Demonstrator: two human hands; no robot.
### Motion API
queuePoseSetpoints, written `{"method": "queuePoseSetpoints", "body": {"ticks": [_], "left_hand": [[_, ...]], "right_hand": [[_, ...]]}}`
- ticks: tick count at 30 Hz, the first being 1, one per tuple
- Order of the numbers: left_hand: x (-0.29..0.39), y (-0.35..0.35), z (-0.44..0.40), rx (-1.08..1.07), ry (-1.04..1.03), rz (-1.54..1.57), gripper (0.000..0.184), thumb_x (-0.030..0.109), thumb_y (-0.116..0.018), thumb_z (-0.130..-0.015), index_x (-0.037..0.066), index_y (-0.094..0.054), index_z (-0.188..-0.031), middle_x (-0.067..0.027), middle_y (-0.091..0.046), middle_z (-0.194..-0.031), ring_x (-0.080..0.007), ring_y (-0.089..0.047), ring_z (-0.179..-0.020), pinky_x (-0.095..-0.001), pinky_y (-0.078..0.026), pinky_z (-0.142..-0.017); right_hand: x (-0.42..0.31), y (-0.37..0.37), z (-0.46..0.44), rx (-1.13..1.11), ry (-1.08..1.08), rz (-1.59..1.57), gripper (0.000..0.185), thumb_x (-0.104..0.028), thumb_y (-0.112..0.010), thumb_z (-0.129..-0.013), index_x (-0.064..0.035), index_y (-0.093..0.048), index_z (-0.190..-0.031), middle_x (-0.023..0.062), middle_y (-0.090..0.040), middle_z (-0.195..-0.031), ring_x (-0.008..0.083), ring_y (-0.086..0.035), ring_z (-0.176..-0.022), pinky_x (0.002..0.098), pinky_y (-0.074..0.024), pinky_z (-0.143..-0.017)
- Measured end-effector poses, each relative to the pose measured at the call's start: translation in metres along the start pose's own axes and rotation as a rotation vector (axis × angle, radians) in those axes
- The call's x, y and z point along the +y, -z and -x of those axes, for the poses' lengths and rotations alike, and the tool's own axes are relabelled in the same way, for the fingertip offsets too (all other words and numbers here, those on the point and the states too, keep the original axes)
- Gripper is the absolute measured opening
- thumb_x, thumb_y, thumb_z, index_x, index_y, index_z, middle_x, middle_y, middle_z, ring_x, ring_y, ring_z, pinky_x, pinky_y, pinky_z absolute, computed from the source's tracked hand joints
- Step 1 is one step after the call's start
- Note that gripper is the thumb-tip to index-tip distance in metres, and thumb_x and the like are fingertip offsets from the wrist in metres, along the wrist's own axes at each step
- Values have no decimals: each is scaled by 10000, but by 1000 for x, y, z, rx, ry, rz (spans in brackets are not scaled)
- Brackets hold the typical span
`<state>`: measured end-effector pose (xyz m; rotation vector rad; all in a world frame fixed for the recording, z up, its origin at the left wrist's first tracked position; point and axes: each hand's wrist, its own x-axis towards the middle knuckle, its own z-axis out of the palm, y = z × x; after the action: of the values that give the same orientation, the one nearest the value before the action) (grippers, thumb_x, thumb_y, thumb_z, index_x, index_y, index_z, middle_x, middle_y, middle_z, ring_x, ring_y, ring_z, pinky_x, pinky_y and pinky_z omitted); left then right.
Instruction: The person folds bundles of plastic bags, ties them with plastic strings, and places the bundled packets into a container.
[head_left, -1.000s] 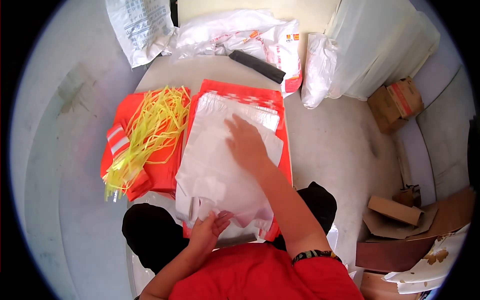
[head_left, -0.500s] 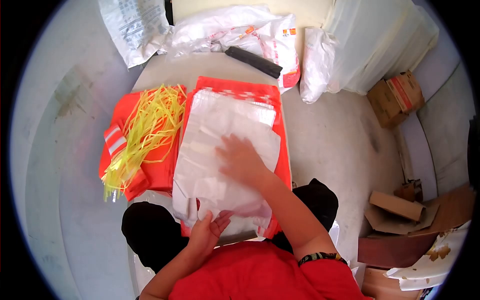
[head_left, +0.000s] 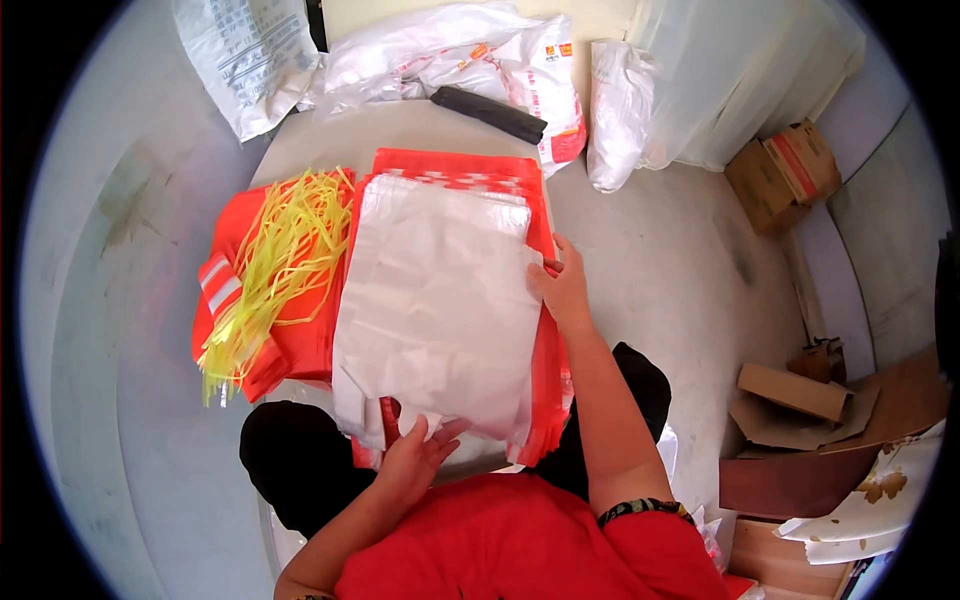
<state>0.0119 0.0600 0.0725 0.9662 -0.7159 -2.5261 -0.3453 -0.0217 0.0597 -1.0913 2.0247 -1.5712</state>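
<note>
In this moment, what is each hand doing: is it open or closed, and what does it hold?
Left hand: partly open, thumb on the bag's near edge.
Right hand: partly closed, at the bag's right edge.

Yellow ribbons (head_left: 290, 240) on plain red fabric (head_left: 240, 225), white-striped
</note>
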Motion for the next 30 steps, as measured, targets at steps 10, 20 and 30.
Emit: {"method": "queuePoseSetpoints", "body": {"ticks": [10, 20, 30], "left_hand": [[2, 3, -14, -44, 178, -46, 636, 507, -204, -1138, 35, -379, -1527, -204, -574, -1456, -310, -543, -1347, -444, -372, -1176], [-2, 2, -22, -101, 249, -12, 501, 447, -377, -1131, 66, -420, -1453, -162, -676, -1248, -277, -658, -1140, -407, -502, -1022], [-6, -5, -27, 33, 324, -241, 514, 277, -638, -1037, -5, -422, -1409, -109, -596, -1305, -209, -615, -1177, -340, -481, -1041]], "right_hand": [[-7, 9, -10, -113, 15, 161, 723, -163, -719, -928, -39, -396, -1563, 154, -567, -1415, 227, -597, -1205, 364, -505, -1015], [-25, 8, -27, -248, -82, 26, 852, -218, -793, -838, -38, -388, -1565, 177, -640, -1196, 278, -636, -1102, 392, -511, -994], [-48, 16, -36, -443, -65, -2, 829, -147, -792, -826, -96, -419, -1566, 121, -569, -1302, 226, -538, -1258, 342, -469, -1049]]}}
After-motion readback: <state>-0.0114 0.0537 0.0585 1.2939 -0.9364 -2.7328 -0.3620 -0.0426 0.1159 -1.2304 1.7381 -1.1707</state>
